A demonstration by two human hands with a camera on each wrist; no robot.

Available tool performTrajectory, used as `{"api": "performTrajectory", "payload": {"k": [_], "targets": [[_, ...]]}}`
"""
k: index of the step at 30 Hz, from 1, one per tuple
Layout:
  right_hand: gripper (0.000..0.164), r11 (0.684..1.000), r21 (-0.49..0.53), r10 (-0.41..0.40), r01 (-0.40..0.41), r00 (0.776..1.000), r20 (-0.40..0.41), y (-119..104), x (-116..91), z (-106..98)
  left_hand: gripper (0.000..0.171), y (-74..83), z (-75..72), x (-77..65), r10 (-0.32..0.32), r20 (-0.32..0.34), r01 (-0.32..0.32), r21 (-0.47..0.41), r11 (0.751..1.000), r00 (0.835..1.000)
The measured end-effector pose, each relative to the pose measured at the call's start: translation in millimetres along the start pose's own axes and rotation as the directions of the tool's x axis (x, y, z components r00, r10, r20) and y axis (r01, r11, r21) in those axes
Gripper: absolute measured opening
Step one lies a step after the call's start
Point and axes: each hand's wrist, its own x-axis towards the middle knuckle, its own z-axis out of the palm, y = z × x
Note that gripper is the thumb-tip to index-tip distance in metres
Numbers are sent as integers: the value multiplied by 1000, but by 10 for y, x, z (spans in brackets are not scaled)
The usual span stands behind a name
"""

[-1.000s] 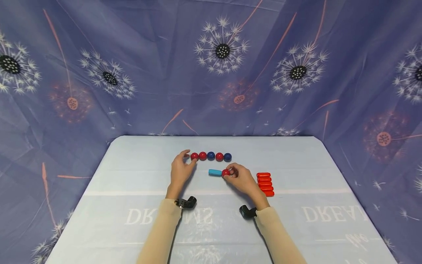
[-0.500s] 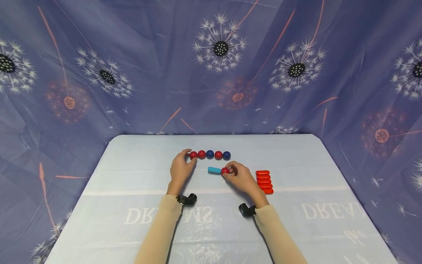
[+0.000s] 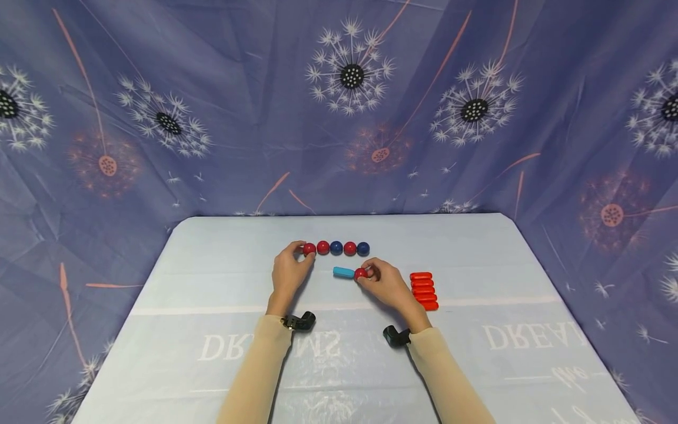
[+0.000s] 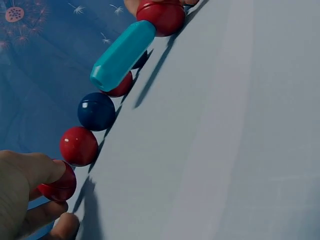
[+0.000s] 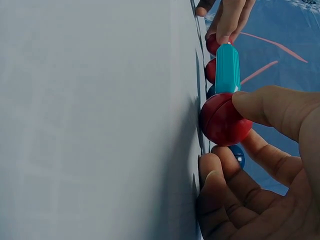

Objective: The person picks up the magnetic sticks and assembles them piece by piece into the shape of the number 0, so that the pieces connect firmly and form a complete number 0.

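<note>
A row of red and dark blue balls (image 3: 336, 248) lies towards the back of the table. At its left end, my left hand (image 3: 289, 274) pinches a red ball (image 4: 62, 186) between thumb and fingers. Nearer to me, my right hand (image 3: 390, 287) holds another red ball (image 5: 224, 122), thumb on top and fingers on the far side. From that ball a light blue ridged stick (image 3: 343, 272) points left, its end meeting the ball. The left wrist view shows the stick's shadow (image 4: 152, 80) on the table under it.
Right of my right hand, several red sticks (image 3: 422, 291) lie stacked side by side, partly behind the wrist. The table (image 3: 212, 265) has a white cover with printed lettering. A purple dandelion-patterned cloth (image 3: 254, 118) hangs behind it and at both sides.
My left fingers have closed in on the end red ball. My right hand keeps hold of its ball and stick with hardly any movement. The head view has shifted slightly.
</note>
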Motion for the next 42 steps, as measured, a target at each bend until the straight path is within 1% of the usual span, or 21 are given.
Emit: {"api": "performTrajectory", "payload": {"k": [3,9,12,16,20,24,28,34,37,42], "targets": [[28,1000,-9,-6,6,1000,7,-11,-2,1,38,3,-29,-50,6,-10,-6,-32,999,1000],[26,1000,-14,3,-3,1000,-14,-4,-25,-20,40,43,-71,-202,26,4,-25,-103,994,1000],[27,1000,-4,-9,9,1000,0,-5,-26,6,39,35,-102,-288,22,-3,-22,-119,993,1000],[28,1000,-7,-6,6,1000,5,3,-24,20,39,46,-102,-374,31,39,-26,-124,992,999],[27,1000,-19,-15,15,1000,-13,0,-18,19,40,64,-87,-438,35,76,-23,-156,988,996],[26,999,-23,-28,27,999,-24,-13,-15,4,39,47,-56,-472,42,89,-29,-145,989,995],[26,999,-24,-38,37,999,-18,-17,-17,2,37,21,-32,-483,76,89,-62,-143,988,993],[25,1000,-25,-19,19,1000,-18,-1,-37,11,37,-5,-12,-497,110,118,-92,-148,985,987],[26,1000,-27,-12,12,1000,-13,-5,-39,10,36,-11,-4,-493,131,120,-113,-145,983,984],[27,1000,-22,-17,17,1000,-14,-26,-22,1,36,10,-14,-462,135,148,-114,-146,983,980]]}}
